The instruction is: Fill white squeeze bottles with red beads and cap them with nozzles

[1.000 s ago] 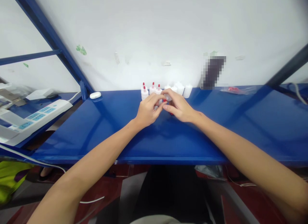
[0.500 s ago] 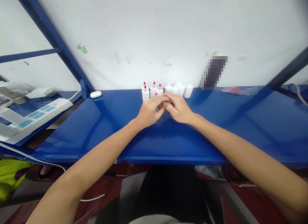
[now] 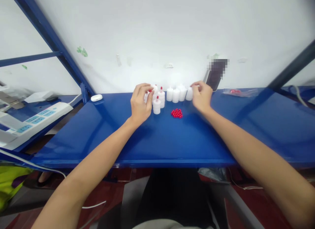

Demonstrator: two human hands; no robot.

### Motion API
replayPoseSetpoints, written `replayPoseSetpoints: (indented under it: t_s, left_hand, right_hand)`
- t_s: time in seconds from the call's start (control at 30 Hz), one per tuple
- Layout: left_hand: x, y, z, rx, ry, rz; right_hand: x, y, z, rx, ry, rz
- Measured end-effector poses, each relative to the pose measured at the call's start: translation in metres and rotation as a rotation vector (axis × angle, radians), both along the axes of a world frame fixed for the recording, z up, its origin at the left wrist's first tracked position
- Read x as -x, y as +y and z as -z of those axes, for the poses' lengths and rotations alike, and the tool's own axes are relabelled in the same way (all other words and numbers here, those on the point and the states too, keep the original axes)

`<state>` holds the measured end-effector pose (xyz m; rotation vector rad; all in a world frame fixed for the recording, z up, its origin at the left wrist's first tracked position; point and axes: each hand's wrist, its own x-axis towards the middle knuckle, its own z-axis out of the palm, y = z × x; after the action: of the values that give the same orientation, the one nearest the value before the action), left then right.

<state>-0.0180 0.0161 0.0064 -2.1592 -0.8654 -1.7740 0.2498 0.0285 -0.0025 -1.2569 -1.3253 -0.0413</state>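
Observation:
Small white bottles stand in a row at the back of the blue shelf (image 3: 157, 140). The ones on the left carry red caps (image 3: 157, 106); the ones on the right (image 3: 176, 94) have none. A little heap of loose red caps (image 3: 176, 113) lies in front of them. My left hand (image 3: 139, 103) curls its fingers round the red-capped bottles at the left end, touching one. My right hand (image 3: 201, 96) pinches the rightmost uncapped bottle (image 3: 189, 93) at the right end of the row.
A white earbud case (image 3: 96, 97) lies at the shelf's back left. A white power strip (image 3: 34, 121) sits on the lower ledge to the left. A dark phone (image 3: 215, 76) leans on the wall, with a clear bag holding something red (image 3: 237, 92) to its right.
My hands were joined together over one bottle in the middle. They have parted: the left went to the capped bottles, the right to the far uncapped bottle, baring the heap of red caps.

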Motion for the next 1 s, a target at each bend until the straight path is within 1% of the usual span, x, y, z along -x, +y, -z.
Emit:
replayPoseSetpoints:
  t_s: [0.1,0.17,0.27,0.37,0.43,0.5,0.7,0.87,1.0]
  left_hand:
    - [0.003,0.004,-0.001,-0.003,0.026,0.041]
    - [0.001,0.004,0.001,0.016,0.008,0.055]
    - [-0.005,0.005,0.004,0.079,-0.083,0.056]
    - [-0.010,0.007,0.005,0.133,-0.158,0.030]
    - [-0.011,0.008,0.005,0.151,-0.161,0.021]
    - [-0.011,0.009,0.005,0.164,-0.135,0.036]
    - [-0.012,0.009,0.009,0.195,0.000,0.082]
    - [-0.010,0.009,0.011,0.238,0.047,0.025]
    - [-0.007,0.006,0.008,0.184,0.018,-0.005]
  right_hand:
    - [-0.023,0.015,0.007,-0.013,0.139,0.127]
    - [-0.032,0.021,0.014,0.050,0.189,0.138]
    - [-0.038,0.027,0.025,0.197,0.165,0.044]
    - [-0.037,0.030,0.032,0.255,0.112,-0.040]
    - [-0.035,0.032,0.033,0.254,0.114,-0.077]
    - [-0.033,0.033,0.032,0.249,0.145,-0.084]
    - [-0.029,0.034,0.028,0.256,0.308,-0.095]
    - [-0.027,0.041,0.028,0.241,0.521,-0.164]
    - [-0.022,0.047,0.029,0.252,0.596,-0.238]
